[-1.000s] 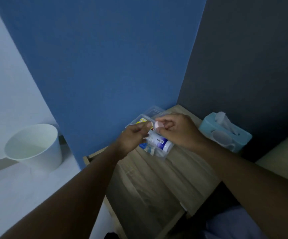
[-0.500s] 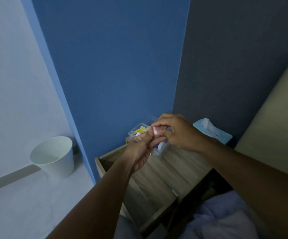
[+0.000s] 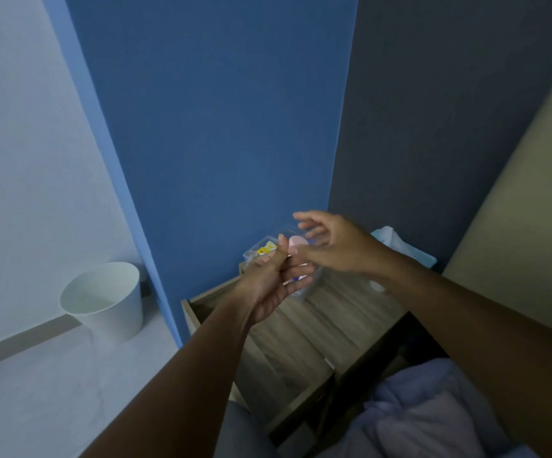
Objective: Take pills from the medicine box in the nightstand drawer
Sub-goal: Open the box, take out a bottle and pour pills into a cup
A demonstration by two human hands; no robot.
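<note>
My left hand (image 3: pixel 264 285) is closed around a small pill bottle with a pink cap (image 3: pixel 297 242) and a purple-and-white label (image 3: pixel 297 278), held upright above the wooden nightstand (image 3: pixel 317 328). My right hand (image 3: pixel 334 247) hovers just right of the cap with its fingers spread and nothing in it. Behind both hands, against the blue wall, stands the clear plastic medicine box (image 3: pixel 256 252) with a yellow pack (image 3: pixel 268 249) inside. The hands hide most of the box.
A light-blue tissue box (image 3: pixel 413 254) sits at the nightstand's back right. A small white round object (image 3: pixel 377 285) lies under my right wrist. A white bin (image 3: pixel 106 299) stands on the floor at left. Pale bedding (image 3: pixel 433 411) is at lower right.
My right hand has let go of the pink cap and opened its fingers. The left hand has lifted the bottle from the box. The camera has tilted upward.
</note>
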